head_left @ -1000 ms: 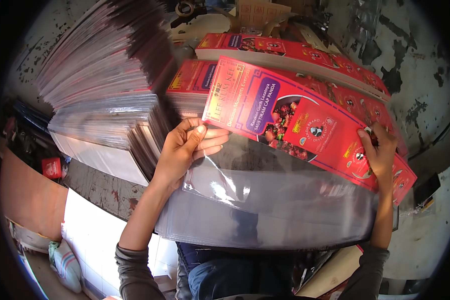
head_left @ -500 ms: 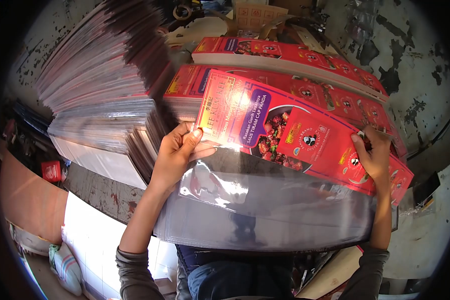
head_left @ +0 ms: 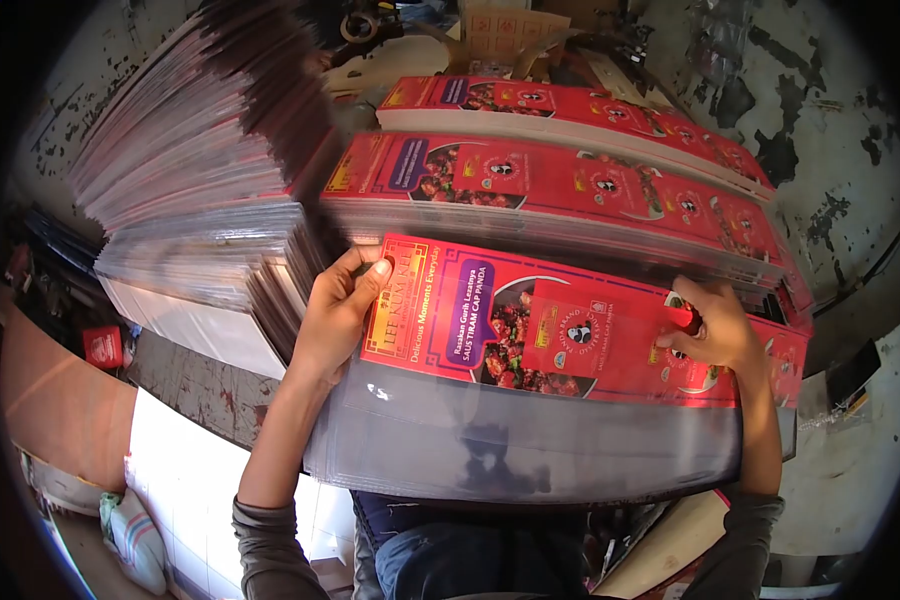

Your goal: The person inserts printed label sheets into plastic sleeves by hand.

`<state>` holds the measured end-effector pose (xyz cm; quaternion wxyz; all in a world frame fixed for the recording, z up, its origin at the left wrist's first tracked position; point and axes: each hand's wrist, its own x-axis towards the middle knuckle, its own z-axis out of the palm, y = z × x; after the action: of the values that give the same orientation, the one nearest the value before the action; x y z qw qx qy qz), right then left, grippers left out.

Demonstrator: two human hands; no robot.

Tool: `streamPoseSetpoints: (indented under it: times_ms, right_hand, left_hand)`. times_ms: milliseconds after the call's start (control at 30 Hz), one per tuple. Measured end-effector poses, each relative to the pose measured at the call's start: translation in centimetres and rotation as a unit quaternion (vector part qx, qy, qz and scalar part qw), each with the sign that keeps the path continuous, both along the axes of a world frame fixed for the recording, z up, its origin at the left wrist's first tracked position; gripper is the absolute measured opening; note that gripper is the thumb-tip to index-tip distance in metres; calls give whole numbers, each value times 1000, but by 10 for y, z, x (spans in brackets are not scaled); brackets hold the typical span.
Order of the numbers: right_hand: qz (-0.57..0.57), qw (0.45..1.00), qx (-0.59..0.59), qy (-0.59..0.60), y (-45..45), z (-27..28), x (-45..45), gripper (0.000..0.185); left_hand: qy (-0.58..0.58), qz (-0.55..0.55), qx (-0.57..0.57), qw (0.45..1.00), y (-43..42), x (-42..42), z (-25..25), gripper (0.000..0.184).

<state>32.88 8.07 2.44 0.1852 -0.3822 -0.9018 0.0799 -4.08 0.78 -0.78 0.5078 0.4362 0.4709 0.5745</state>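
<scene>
A long red printed card with a purple label lies over a stack of clear plastic sleeves in front of me. My left hand pinches the card's left end, thumb on top. Near the card's right part, my right hand has its fingers curled, with a small red thing between thumb and fingers; the card's edge there is partly hidden by the hand. Just behind are two stacks of similar red cards, a nearer one and a farther one.
Tall piles of sleeved cards lean at the left, above a white-edged stack. A tape roll is at the back. A red packet and a white sack are at the lower left.
The red card has come down toward me and turned nearly level over the sleeves. Both hands moved with it, and my right hand's fingers have curled more, showing a small red thing.
</scene>
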Motion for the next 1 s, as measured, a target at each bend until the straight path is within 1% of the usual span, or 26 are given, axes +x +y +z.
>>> streamPoseSetpoints:
  times_ms: [67,100,133,167,200,267,300,333,367,400,433,467,500,533,567,600,667,700,767,800,867,900,1000]
  right_hand:
    - [42,999,-3,17,-2,1,-4,44]
    - [41,999,0,18,-3,1,-6,44]
    - [49,999,17,3,-3,1,-7,44]
    - [57,998,34,-12,-4,2,-9,44]
    - [55,998,37,-11,-2,0,-11,44]
    - [72,994,74,-43,2,-7,-18,46]
    - [71,994,75,-40,1,-10,-23,46]
    - [54,990,100,-79,-1,-13,-28,46]
    - [36,984,125,-119,-4,-15,-30,47]
    - [35,985,122,-119,-8,-16,-29,47]
    - [38,985,130,-109,-15,-14,-28,53]
    - [39,984,140,-99,-22,-11,-26,59]
    - [37,984,139,-100,-30,-5,-21,59]
    - [10,992,79,-95,-38,4,-12,63]
    - [-18,996,19,-89,-44,6,-3,68]
    - [-20,995,19,-92,-48,1,8,68]
    - [-128,988,61,-68,-50,-13,34,66]
    - [-130,988,58,-68,-47,-20,48,66]
    - [-173,984,31,26,-46,-34,69,66]
    - [-179,983,24,26,-48,-34,67,66]
    - [-221,974,52,-28,-50,-28,59,66]
    - [-222,973,51,-44,-49,-30,58,64]
    - [-222,972,59,-44,-47,-33,58,63]
  left_hand:
    - [49,20,48,997,0,-2,-2,27]
    - [226,97,127,961,-1,1,-1,29]
    - [392,169,202,881,-2,4,1,32]
    - [432,184,254,846,-1,5,3,44]
    - [433,183,257,844,-3,7,9,44]
    - [517,10,301,801,-11,11,25,57]
    - [547,-47,295,782,-11,12,21,65]
    - [569,-102,274,769,-11,15,21,69]
    - [582,-123,239,767,-13,17,18,70]
    - [593,-145,203,765,-15,18,14,71]
    - [593,-148,201,765,-16,18,12,71]
    - [618,-156,189,747,-15,17,12,70]
    - [641,-163,177,729,-13,17,11,70]
    - [639,-164,180,730,-13,17,10,70]
    - [651,-157,184,720,-14,18,9,69]
    - [663,-150,186,710,-16,19,8,68]
    - [671,-134,196,702,-20,21,7,66]
    - [689,-108,185,693,-22,22,8,66]
    - [710,-76,174,678,-22,23,7,63]
    - [709,-85,173,678,-22,24,7,63]
    - [710,-82,166,680,-21,23,8,61]
    - [706,-77,173,683,-21,25,9,59]
    - [707,-71,187,678,-20,27,10,57]
